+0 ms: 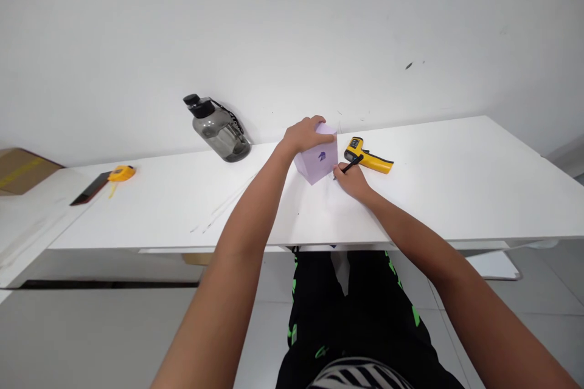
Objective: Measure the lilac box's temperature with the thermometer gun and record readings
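Observation:
A light purple box (316, 161) with a small dark purple mark on its side stands on the white table. My left hand (305, 135) grips the box from above, thumb on the near side and fingers over the far side. My right hand (353, 181) is closed around a black pen (350, 165), its tip pointing down at the tabletop beside the box's right lower corner. Just beyond the right hand lies a yellow and black infrared thermometer gun (375, 161), its handle pointing right.
Against the wall stands a grey see-through water bottle (223, 134) with a black cap. Farther left are a yellow tape measure (121, 173), a dark flat object (91, 188) and a cardboard box (27, 171). The white table's (456, 194) front edge runs above my legs.

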`<state>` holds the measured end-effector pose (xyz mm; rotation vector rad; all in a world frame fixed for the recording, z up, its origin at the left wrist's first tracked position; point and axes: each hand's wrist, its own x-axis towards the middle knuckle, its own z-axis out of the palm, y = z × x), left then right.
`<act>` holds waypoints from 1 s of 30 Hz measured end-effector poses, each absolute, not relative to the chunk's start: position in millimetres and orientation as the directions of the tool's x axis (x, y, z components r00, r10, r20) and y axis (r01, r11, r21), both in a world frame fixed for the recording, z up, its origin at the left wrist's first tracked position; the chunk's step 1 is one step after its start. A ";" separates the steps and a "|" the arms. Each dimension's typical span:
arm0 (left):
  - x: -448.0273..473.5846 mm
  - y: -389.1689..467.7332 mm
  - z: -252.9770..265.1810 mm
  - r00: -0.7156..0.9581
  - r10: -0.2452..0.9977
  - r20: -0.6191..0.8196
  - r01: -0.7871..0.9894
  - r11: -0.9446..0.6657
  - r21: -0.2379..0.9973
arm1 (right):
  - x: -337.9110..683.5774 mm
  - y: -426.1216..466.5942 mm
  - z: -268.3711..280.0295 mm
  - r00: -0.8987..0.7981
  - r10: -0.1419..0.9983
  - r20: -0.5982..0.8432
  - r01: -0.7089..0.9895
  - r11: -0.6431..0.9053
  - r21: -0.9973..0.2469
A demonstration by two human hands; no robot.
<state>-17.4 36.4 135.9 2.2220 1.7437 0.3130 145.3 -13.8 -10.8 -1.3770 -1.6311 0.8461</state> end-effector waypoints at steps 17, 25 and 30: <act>-17.6 33.5 136.0 0.283 0.959 -0.008 0.890 -0.259 0.374 | 151.1 -6.8 -7.9 0.004 0.994 0.107 0.199 0.105 -0.974; -18.9 25.1 137.4 0.266 0.964 0.009 0.899 -0.252 0.357 | 163.3 -3.0 -2.2 0.249 0.959 0.136 0.162 0.097 -0.982; -19.0 19.3 136.8 0.216 0.976 0.032 0.914 -0.214 0.344 | 167.3 1.5 -16.4 0.146 0.945 0.293 0.384 0.219 -0.897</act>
